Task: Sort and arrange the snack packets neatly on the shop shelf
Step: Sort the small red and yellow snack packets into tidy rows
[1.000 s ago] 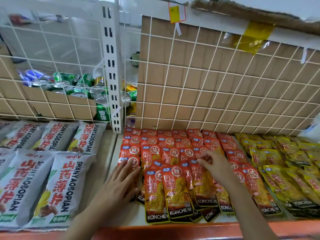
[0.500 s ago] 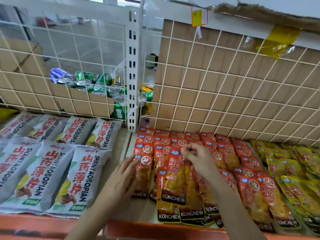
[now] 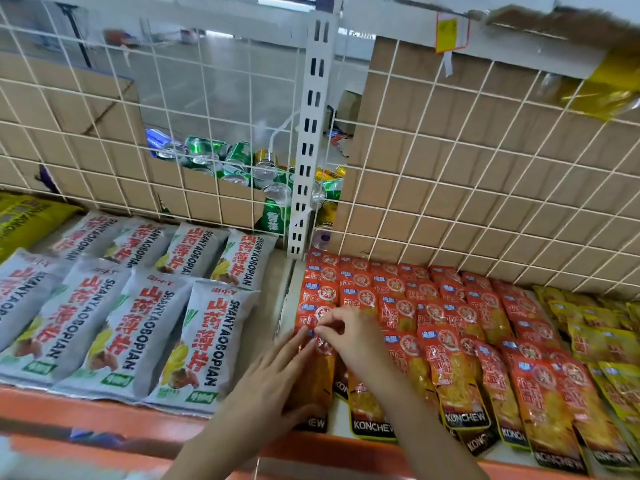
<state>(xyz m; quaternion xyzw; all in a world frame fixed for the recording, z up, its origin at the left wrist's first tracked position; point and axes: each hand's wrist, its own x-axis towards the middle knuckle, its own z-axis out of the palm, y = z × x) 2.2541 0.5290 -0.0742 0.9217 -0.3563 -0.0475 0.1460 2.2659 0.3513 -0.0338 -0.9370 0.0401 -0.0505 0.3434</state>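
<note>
The left hand [image 3: 273, 379] lies flat, with fingers straight and close together, on the left part of the front red packet [image 3: 325, 375]; it rests on it and does not close around it. The right hand [image 3: 351, 336] has its fingers curled, and the thumb and forefinger pinch the top edge of this same packet. The packet lies on the shelf [image 3: 104, 417] at the left end of the red rows, with its "KONCHEW" bottom at the orange front edge, near the white packets [image 3: 194, 341]. The other red packets [image 3: 433, 306] lie in overlapping rows from the wire grid [image 3: 450, 161] down to the front. On their right are yellow packets [image 3: 602, 344], just beside the red ones. Behind the grid there are cardboard sheets [image 3: 502, 140], and drink cans [image 3: 239, 161] are visible through an opening between them
</note>
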